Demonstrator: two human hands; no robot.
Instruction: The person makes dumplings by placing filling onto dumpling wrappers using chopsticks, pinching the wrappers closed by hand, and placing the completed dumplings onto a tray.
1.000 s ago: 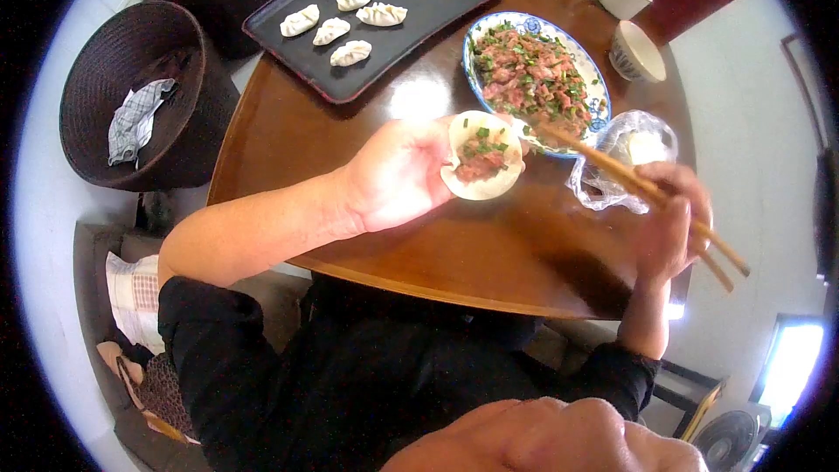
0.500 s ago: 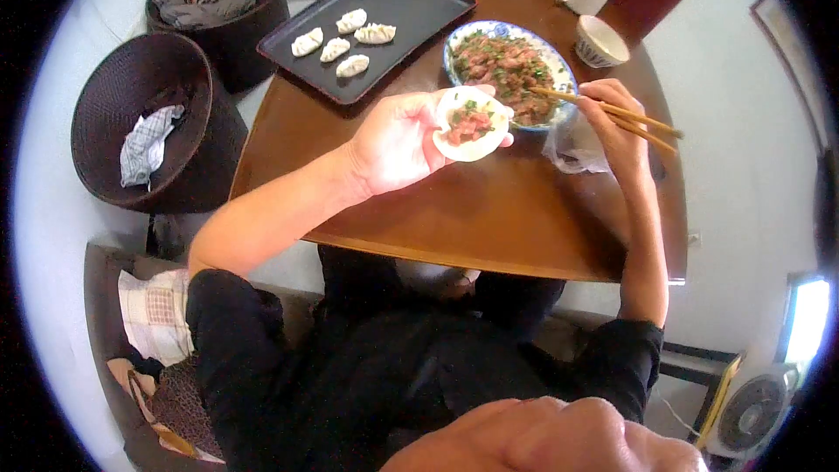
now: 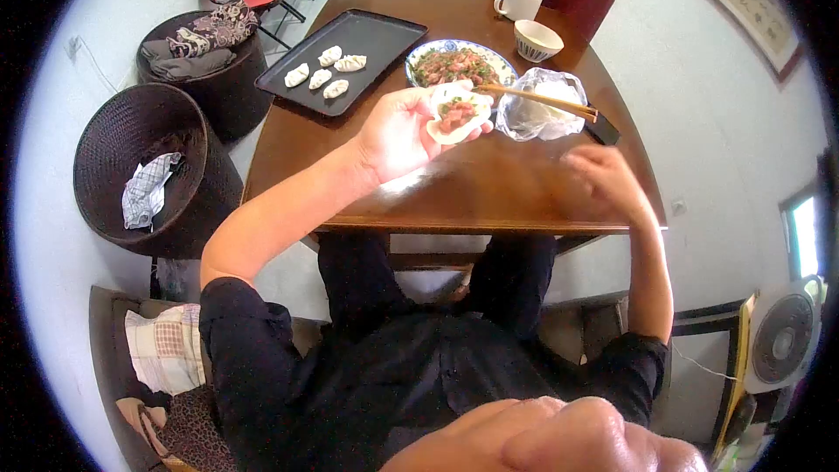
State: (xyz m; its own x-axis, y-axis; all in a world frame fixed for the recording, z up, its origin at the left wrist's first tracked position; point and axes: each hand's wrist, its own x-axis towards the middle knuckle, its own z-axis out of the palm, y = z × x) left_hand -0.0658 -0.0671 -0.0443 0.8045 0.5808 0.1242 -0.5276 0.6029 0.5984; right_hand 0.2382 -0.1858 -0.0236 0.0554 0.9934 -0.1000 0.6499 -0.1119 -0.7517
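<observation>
In my left hand (image 3: 406, 133) a round dumpling wrapper (image 3: 437, 128) lies across the fingers, with minced meat filling (image 3: 457, 114) and green bits at its centre. My right hand (image 3: 605, 179) hovers over the table's right side, blurred, its fingers loosely bent and nothing visible in them. The chopsticks (image 3: 559, 105) rest with their tips toward the blue-and-white plate (image 3: 509, 68) of meat filling, their thick ends above a clear plastic bag (image 3: 523, 127) with something white inside. Several folded dumplings (image 3: 350, 63) sit on a black tray (image 3: 384, 35) at the left.
A white mug (image 3: 522, 2) and a patterned bowl (image 3: 537, 40) stand at the back right of the brown table (image 3: 419, 201). A dark flat object (image 3: 603, 130) lies beside the bag. Two woven baskets (image 3: 96, 157) with cloths stand left of the table, and a fan (image 3: 784, 336) stands at right.
My right hand has let go of the chopsticks and moved down toward me, leaving them across the bag. My left hand still holds the filled wrapper. The camera view has tilted up.
</observation>
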